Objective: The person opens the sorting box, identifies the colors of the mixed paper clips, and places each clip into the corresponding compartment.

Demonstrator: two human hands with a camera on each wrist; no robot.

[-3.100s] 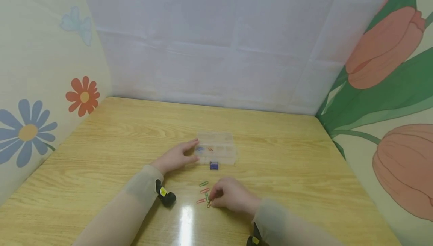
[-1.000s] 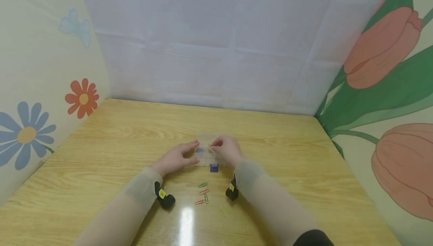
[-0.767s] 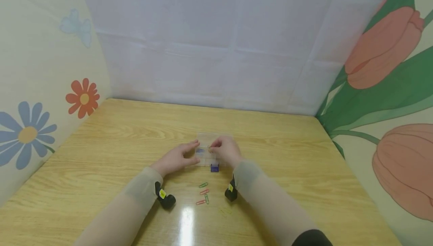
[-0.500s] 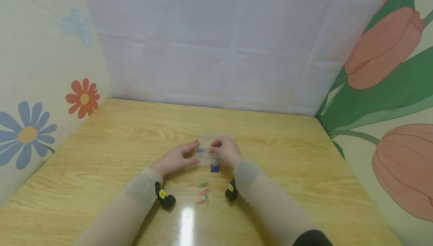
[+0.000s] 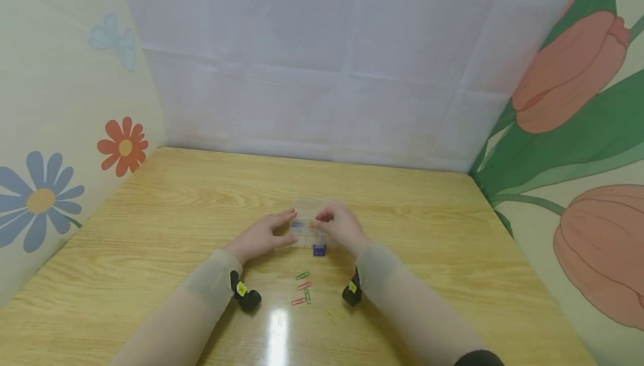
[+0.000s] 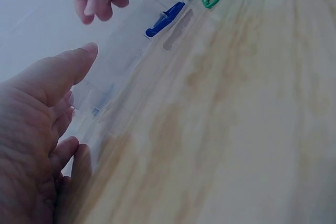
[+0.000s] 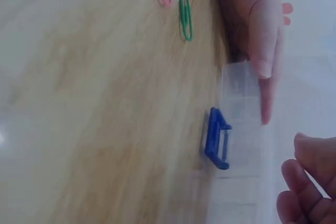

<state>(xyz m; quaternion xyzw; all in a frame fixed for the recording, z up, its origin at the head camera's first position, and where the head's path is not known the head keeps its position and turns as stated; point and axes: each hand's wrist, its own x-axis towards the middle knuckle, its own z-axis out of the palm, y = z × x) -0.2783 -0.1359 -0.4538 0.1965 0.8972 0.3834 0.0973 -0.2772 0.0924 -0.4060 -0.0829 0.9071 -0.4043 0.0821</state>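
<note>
A clear plastic compartment box [image 5: 304, 241] with a blue latch [image 5: 319, 250] lies on the table, its lid tipped back. My left hand [image 5: 263, 236] rests at the box's left end, thumb and forefinger spread against it. Over the compartments is my right hand [image 5: 342, 226]; in the right wrist view its thumb and fingertips [image 7: 300, 169] stand slightly apart with nothing visible between them. Just below those fingertips an orange paper clip [image 5: 311, 224] lies in one compartment. Left of it, blue paper clips [image 5: 298, 224] lie in another, too small to count.
Nearer to me on the table [image 5: 201, 209] lie a green paper clip [image 5: 302, 275], a pink paper clip [image 5: 304, 286], a second green clip [image 5: 307, 296] and a second pink clip [image 5: 298, 301]. Yellow paper clips [image 5: 332, 315] lie to their right. A white cloth [image 5: 312, 75] hangs behind.
My right hand pinched an orange-looking paper clip on the table, carried it to the box and let go of it there. Now its fingers have parted slightly. The left hand has stayed put.
</note>
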